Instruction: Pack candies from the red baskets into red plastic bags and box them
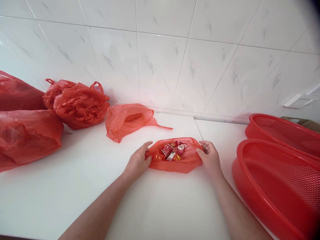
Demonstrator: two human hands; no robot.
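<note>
A red plastic bag (175, 166) lies in front of me on the white table, its mouth spread wide. Inside it are several small wrapped candies (167, 150), mostly in red wrappers. My left hand (138, 158) pinches the bag's left edge between thumb and fingers. On the opposite side, my right hand (210, 156) grips the right edge in the same way. Just behind, an unfilled-looking red plastic bag (130, 120) rests loosely on the table, one handle stretched out to the right.
Two red plastic baskets (241, 163) with mesh sides stand at the right. A bundle of crumpled red bags (80, 106) and larger red bags (27, 136) sit at the left. A tiled wall (160, 66) closes off the back of the white table (82, 173).
</note>
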